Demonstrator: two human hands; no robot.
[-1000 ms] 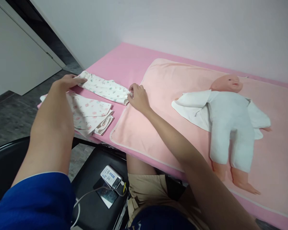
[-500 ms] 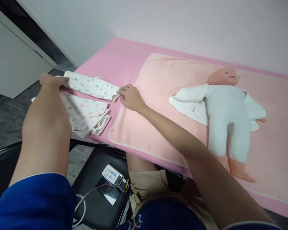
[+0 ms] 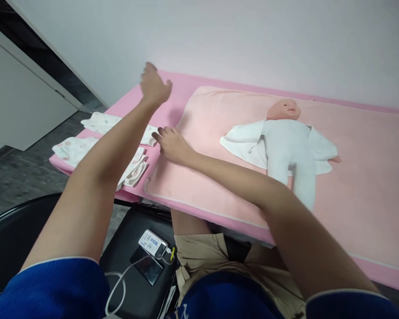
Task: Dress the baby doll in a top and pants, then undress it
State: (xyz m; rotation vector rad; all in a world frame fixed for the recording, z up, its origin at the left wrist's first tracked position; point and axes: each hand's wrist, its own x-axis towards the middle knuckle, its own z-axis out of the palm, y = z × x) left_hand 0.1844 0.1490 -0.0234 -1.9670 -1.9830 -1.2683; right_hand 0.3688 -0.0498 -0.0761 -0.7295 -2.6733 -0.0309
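My left hand [image 3: 154,86] is raised above the far left part of the pink table, slightly blurred, thumb out from the fingers, holding nothing. My right hand [image 3: 174,145] rests at the left edge of the peach pad [image 3: 213,190], its fingers spread. Its fingertips reach the right end of a folded white printed cloth garment [image 3: 101,122]; whether they press on it I cannot tell. A second folded printed garment [image 3: 71,149] lies nearer me, partly hidden behind my left forearm. To the right, a baby doll [image 3: 287,137] lies on its back in white clothes, sleeves spread; my right arm hides its feet.
The pink table [image 3: 136,99] runs along a white wall [image 3: 239,40]. Below its front edge, a black chair seat [image 3: 126,248] holds a white power bank [image 3: 153,243], a dark phone [image 3: 148,268] and a white cable [image 3: 123,288].
My left hand has let go of the far printed garment's left end and moved up and to the right. My right hand stays near the garment's right end. The view has shifted slightly.
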